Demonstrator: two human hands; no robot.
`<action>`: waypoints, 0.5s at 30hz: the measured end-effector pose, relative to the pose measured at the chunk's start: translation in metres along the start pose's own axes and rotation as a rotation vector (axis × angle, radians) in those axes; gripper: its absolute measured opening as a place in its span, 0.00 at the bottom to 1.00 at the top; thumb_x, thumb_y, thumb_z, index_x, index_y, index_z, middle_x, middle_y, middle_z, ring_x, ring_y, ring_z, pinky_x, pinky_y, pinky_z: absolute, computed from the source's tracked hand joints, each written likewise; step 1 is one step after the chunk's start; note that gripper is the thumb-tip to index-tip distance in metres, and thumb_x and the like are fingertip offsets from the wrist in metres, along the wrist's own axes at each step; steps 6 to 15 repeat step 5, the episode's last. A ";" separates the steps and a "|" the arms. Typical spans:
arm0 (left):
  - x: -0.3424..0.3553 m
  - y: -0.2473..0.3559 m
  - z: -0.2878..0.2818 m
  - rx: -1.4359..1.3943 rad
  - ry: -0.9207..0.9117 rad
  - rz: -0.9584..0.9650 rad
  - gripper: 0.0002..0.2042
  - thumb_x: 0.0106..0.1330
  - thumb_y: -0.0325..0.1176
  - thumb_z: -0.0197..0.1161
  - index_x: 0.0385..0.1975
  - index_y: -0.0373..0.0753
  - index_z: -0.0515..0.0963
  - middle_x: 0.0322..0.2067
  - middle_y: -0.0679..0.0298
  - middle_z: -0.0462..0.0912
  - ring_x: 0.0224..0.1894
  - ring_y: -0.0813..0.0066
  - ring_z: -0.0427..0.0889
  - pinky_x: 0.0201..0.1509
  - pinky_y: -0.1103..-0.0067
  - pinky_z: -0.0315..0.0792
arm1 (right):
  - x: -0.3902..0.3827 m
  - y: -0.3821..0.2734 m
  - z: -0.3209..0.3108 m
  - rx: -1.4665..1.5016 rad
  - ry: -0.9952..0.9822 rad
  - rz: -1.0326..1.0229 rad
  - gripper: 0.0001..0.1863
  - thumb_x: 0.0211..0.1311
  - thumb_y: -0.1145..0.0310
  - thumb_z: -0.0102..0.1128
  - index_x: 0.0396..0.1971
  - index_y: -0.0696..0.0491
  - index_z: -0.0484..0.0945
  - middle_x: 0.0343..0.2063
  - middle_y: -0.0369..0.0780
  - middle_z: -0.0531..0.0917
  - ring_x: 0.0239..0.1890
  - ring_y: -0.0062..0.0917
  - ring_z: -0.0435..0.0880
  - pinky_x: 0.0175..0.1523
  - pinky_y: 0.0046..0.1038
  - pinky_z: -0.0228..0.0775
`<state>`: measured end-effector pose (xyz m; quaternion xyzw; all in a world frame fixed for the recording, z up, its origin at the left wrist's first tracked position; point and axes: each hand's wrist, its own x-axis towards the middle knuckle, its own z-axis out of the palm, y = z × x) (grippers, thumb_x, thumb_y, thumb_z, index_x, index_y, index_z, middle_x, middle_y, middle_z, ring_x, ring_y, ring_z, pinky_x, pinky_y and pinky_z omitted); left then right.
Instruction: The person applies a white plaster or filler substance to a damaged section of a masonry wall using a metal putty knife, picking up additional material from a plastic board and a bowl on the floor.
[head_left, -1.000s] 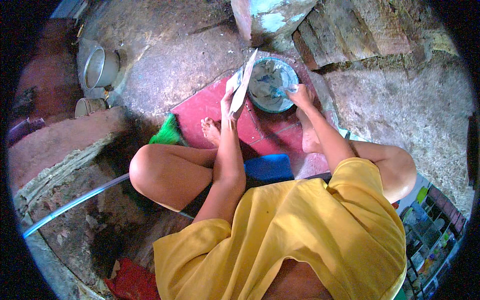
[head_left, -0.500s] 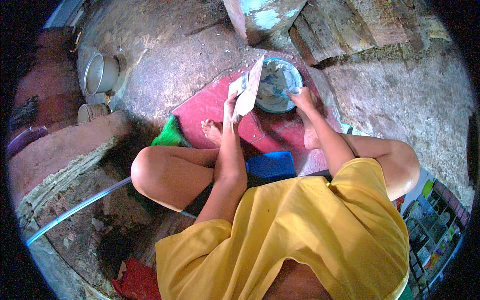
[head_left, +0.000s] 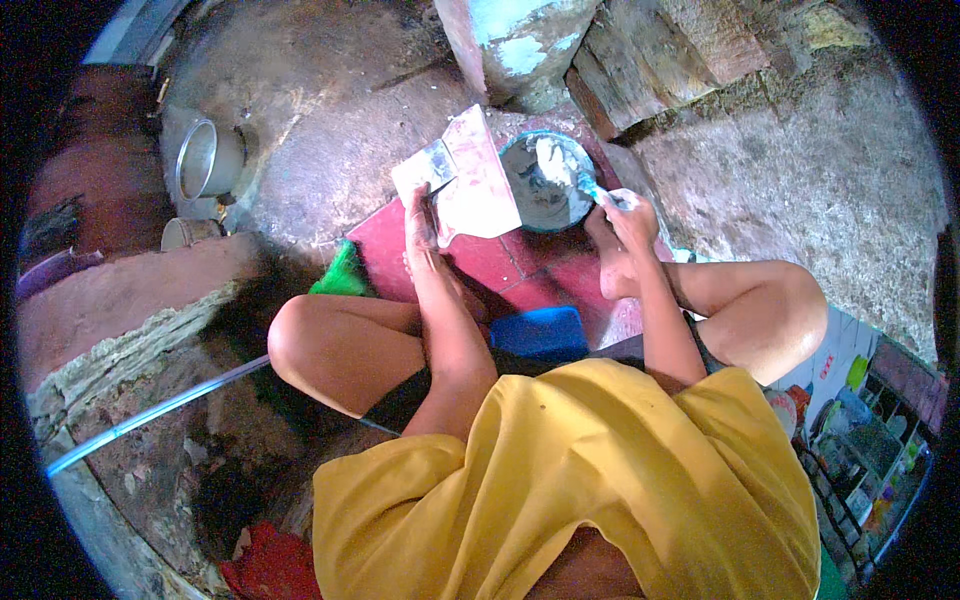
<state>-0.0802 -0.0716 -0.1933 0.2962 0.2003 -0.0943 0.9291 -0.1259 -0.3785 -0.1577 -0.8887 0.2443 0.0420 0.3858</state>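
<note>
tilting the flat board (head_left: pixel 470 180) face-up now instead of edge-on like a moment ago, left hand (head_left: pixel 420 215) fingers wrapped on its lower edge. right hand (head_left: pixel 628 212) fingers pinch a small scraper (head_left: pixel 590 188) at the rim of the paste bowl (head_left: pixel 545 180), so loading looks close.

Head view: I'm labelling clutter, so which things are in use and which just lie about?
In use: left hand holding flat board; right hand holding small tool at bowl of grey paste.
Lying about: metal pot, blue block, green brush.
</note>
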 end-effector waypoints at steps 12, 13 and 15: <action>-0.002 0.029 0.012 0.264 0.173 0.096 0.20 0.54 0.41 0.52 0.44 0.36 0.65 0.39 0.63 0.72 0.42 0.69 0.71 0.46 0.77 0.66 | -0.002 -0.039 -0.029 0.466 -0.111 -0.146 0.13 0.43 0.61 0.61 0.30 0.51 0.77 0.21 0.37 0.80 0.22 0.21 0.77 0.30 0.22 0.67; -0.002 0.029 0.012 0.264 0.173 0.096 0.20 0.54 0.41 0.52 0.44 0.36 0.65 0.39 0.63 0.72 0.42 0.69 0.71 0.46 0.77 0.66 | -0.002 -0.039 -0.029 0.466 -0.111 -0.146 0.13 0.43 0.61 0.61 0.30 0.51 0.77 0.21 0.37 0.80 0.22 0.21 0.77 0.30 0.22 0.67; -0.002 0.029 0.012 0.264 0.173 0.096 0.20 0.54 0.41 0.52 0.44 0.36 0.65 0.39 0.63 0.72 0.42 0.69 0.71 0.46 0.77 0.66 | -0.002 -0.039 -0.029 0.466 -0.111 -0.146 0.13 0.43 0.61 0.61 0.30 0.51 0.77 0.21 0.37 0.80 0.22 0.21 0.77 0.30 0.22 0.67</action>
